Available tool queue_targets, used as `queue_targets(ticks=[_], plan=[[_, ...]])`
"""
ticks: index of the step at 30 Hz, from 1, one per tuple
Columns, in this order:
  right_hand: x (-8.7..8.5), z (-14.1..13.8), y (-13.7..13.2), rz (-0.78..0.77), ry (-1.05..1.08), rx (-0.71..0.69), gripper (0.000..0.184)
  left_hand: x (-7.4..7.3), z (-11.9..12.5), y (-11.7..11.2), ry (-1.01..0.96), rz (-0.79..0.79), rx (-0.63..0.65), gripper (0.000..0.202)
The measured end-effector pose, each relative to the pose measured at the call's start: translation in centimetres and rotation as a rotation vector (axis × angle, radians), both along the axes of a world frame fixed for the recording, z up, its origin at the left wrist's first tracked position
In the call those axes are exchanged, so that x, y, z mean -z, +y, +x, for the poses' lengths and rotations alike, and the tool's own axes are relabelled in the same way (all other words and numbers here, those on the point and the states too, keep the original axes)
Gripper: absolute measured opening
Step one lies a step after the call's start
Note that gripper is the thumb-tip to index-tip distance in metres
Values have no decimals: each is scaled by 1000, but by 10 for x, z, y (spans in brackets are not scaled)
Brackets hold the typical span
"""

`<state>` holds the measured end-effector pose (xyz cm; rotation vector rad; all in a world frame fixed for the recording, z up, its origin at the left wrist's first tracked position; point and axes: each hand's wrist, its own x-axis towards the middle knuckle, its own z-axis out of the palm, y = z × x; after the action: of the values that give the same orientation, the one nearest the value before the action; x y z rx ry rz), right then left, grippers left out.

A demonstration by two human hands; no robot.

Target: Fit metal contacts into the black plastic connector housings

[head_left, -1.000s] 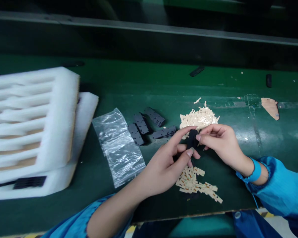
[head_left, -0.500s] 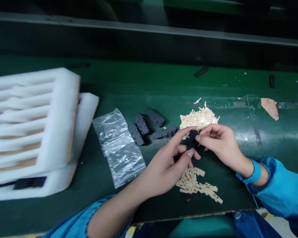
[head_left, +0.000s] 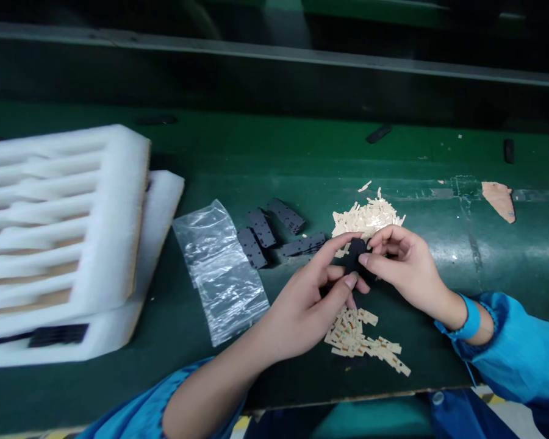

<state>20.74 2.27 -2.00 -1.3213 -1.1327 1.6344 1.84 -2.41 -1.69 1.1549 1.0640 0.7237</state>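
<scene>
My left hand (head_left: pixel 308 302) and my right hand (head_left: pixel 405 265) meet over the green table, both pinching one small black flat part (head_left: pixel 354 255) between their fingertips. Just behind the hands lies a heap of pale beige strips (head_left: pixel 366 217). A second, smaller heap of beige strips (head_left: pixel 363 341) lies under my left hand's fingers, near the table's front edge. Several black perforated parts (head_left: pixel 274 235) lie in loose stacks to the left of the hands.
A clear plastic bag (head_left: pixel 219 271) lies flat left of the black parts. Stacked white foam trays (head_left: pixel 59 231) with long slots fill the left side. A torn tan patch (head_left: pixel 498 198) marks the table at right. Small dark pieces (head_left: pixel 379 133) lie on the raised green ledge behind.
My right hand's fingers have shifted slightly on the black part, curling closer over it. My left hand stays put. The view has drifted a little.
</scene>
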Motion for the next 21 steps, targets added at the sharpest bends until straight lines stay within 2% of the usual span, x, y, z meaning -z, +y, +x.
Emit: queue_targets(ticks=[9, 16, 21], plan=[[-2, 3, 2, -4, 32, -131, 17, -3, 0, 1, -28, -54, -12, 56], [-3, 5, 2, -14, 15, -165, 18, 0, -1, 2, -20, -39, 3, 56], [-3, 5, 3, -7, 34, -152, 16, -5, 0, 3, -18, -63, 6, 56]])
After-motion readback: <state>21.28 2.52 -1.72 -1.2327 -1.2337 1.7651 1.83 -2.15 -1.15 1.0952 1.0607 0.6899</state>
